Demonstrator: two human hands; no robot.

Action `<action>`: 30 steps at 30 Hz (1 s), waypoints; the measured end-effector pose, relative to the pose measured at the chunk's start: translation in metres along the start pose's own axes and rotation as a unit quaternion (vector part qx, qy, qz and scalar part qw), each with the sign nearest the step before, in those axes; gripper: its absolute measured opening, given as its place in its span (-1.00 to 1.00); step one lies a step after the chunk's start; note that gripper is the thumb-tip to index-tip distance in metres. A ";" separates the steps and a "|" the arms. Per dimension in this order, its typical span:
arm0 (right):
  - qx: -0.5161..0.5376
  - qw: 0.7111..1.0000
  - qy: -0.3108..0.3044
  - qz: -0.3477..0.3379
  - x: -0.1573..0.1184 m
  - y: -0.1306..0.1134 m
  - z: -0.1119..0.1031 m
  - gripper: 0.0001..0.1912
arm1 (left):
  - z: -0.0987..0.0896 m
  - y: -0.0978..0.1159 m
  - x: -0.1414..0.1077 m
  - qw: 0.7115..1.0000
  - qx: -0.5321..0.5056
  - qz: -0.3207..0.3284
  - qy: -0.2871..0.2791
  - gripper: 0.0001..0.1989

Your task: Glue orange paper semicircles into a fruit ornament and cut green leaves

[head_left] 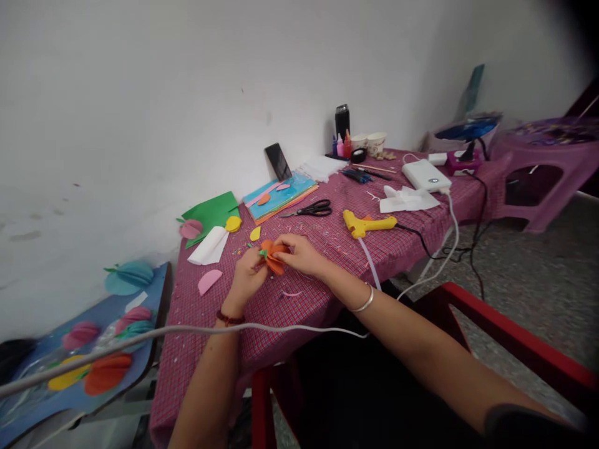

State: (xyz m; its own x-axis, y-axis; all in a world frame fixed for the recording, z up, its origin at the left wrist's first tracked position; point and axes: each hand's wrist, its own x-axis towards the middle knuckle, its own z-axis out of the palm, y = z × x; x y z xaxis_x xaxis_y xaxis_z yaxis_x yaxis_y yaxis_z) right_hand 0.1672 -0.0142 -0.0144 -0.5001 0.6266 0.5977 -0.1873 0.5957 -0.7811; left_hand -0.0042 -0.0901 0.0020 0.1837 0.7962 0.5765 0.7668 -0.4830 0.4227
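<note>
1. Black-handled scissors lie on the desk, which is covered with a red checked cloth.
2. An orange paper pumpkin with a green stem is held in both hands, nearer the wearer than the scissors and slightly to their left.
3. The left hand has its grip pinching the pumpkin on the stem side, between thumb and fingers.
4. The right hand has its grip pinching the orange folds from the opposite side.
5. Right of the scissors lies a yellow glue gun, its black cord running off farther right.
6. Left of the scissors are a small yellow paper piece, a yellow paper ball, a folded white sheet and a green sheet.
7. Left of the scissors and nearer the wearer lies a pink half-disc.
8. Just beyond the scissors is a stack of coloured sheets, blue uppermost; behind it a smartphone leans against the wall.
</note>
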 end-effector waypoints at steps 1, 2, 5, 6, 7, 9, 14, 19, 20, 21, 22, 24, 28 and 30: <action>0.001 1.000 -0.009 0.002 0.000 0.000 0.000 -0.96 | 0.001 0.000 -0.001 1.000 0.000 0.003 0.002 -0.89; 0.003 1.000 -0.017 0.005 -0.001 0.001 0.001 -0.95 | 0.003 0.000 -0.001 1.000 0.002 0.008 0.003 -0.90; 0.006 0.999 -0.030 0.023 -0.001 0.005 0.004 -0.89 | 0.004 0.003 -0.001 1.000 0.002 0.019 0.012 -0.93; 0.007 0.999 -0.031 0.032 0.000 0.007 0.006 -0.88 | 0.004 0.005 -0.001 1.000 -0.002 0.017 0.016 -0.94; 0.008 0.999 -0.031 0.041 0.000 0.009 0.007 -0.87 | 0.004 0.006 0.000 1.000 -0.007 0.012 0.019 -0.93; 0.013 0.998 -0.027 0.059 0.001 0.013 0.009 -0.87 | 0.004 0.008 0.001 1.000 -0.019 -0.008 0.019 -0.91; 0.047 0.996 -0.024 0.072 0.002 0.013 0.009 -0.94 | 0.004 0.007 0.004 0.978 -0.156 -0.139 0.006 -0.97; 0.079 0.995 -0.046 0.044 0.000 0.007 0.007 -0.77 | 0.007 -0.007 0.000 0.945 -0.256 -0.205 -0.017 -0.74; 0.080 0.995 -0.050 0.042 0.000 0.007 0.007 -0.72 | 0.008 -0.010 -0.001 0.938 -0.272 -0.214 -0.019 -0.72; 0.080 0.995 -0.054 0.040 0.000 0.008 0.007 -0.67 | 0.010 -0.013 -0.002 0.931 -0.287 -0.222 -0.020 -0.71; 0.080 0.994 -0.058 0.040 -0.001 0.009 0.007 -0.63 | 0.011 -0.015 -0.003 0.925 -0.301 -0.230 -0.018 -0.70; 0.079 0.994 -0.066 0.042 -0.002 0.011 0.007 -0.56 | 0.014 -0.018 -0.005 0.915 -0.323 -0.242 -0.010 -0.68; 0.064 0.993 -0.086 0.045 -0.004 0.011 0.006 -0.42 | 0.016 -0.018 -0.006 0.904 -0.346 -0.253 0.007 -0.67; 0.059 0.994 -0.080 0.047 -0.004 0.011 0.006 -0.38 | 0.016 -0.017 -0.006 0.903 -0.348 -0.254 -0.001 -0.67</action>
State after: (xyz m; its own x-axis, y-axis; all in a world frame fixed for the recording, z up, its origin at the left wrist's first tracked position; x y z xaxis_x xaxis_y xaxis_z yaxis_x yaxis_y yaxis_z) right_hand 0.1616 -0.0132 -0.0261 -0.6466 0.5831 0.4919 -0.2266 0.4689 -0.8537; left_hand -0.0086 -0.0809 -0.0196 -0.0817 0.9795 0.1841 0.1808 -0.1670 0.9692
